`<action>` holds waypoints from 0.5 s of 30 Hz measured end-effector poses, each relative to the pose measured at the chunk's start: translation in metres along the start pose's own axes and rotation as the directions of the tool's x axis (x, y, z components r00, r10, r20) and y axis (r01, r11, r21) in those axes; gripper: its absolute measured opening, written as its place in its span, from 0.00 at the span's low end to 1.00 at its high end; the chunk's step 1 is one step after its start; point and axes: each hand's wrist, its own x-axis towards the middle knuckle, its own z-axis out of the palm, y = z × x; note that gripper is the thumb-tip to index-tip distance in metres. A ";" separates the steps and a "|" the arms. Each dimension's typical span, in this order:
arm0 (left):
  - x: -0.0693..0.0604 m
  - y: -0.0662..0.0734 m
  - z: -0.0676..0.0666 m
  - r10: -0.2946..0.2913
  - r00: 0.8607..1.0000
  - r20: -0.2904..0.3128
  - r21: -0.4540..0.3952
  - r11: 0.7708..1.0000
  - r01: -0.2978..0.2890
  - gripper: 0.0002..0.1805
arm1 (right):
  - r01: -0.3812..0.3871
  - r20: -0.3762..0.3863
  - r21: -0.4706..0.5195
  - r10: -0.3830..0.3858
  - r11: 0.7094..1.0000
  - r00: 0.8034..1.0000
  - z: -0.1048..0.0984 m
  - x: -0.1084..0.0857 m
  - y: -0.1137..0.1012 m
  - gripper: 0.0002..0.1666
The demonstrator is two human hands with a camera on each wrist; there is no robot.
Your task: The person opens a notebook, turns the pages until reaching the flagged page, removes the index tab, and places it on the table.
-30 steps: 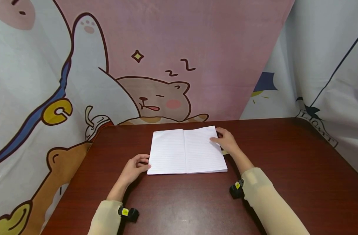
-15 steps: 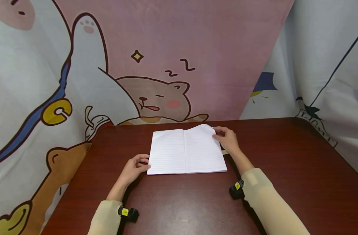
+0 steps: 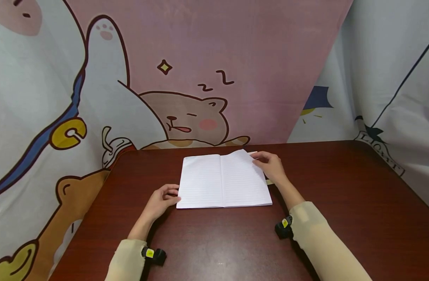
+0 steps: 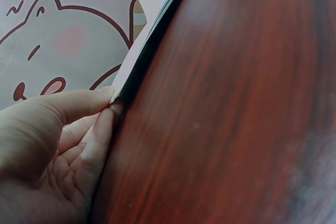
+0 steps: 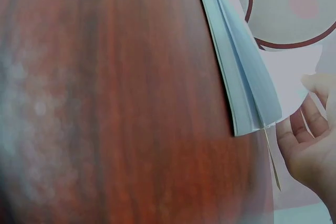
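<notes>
An open notebook (image 3: 200,181) with white ruled pages lies on the table. At its left edge, my left hand (image 3: 159,203) pinches the lower corner area. In the left wrist view the left thumb (image 4: 84,102) is on top and the fingers are curled underneath. My right hand (image 3: 272,168) is at the upper right of the notebook, pinching a right-hand page (image 3: 240,164) whose far corner curls up. The right wrist view shows the right thumb on that bent page and a gap in the stack of sheets (image 5: 244,72) below. Parts of the right fingers are hidden behind the paper.
The dark reddish-brown table (image 3: 214,246) extends around the notebook. A thin pale strip (image 3: 269,182) sticks out from its right edge. Behind the table hangs a printed cloth (image 3: 263,70) with cartoon animals. Each wrist wears a small black camera (image 3: 159,256).
The right hand has drawn slightly left, and the upper right corner of the page has gone from lying flat to curling up, baring the sheet beneath. The left hand stays put.
</notes>
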 end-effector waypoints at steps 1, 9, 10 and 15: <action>-0.001 0.001 0.000 -0.001 1.000 0.000 -0.002 1.000 0.001 0.23 | 0.008 0.012 -0.001 -0.007 1.000 1.000 0.000 0.000 0.000 0.13; -0.017 0.034 -0.002 -0.002 1.000 0.013 0.000 1.000 0.002 0.22 | 0.027 0.124 0.028 -0.030 0.999 0.992 0.001 0.000 0.002 0.13; -0.018 0.037 -0.002 -0.003 1.000 0.014 0.001 1.000 0.003 0.22 | 0.027 0.134 0.030 -0.031 0.999 0.990 0.001 0.000 0.003 0.13; -0.020 0.041 -0.003 0.001 1.000 0.016 0.003 1.000 -0.001 0.22 | 0.033 0.174 0.041 -0.039 0.999 0.984 0.000 -0.001 0.002 0.14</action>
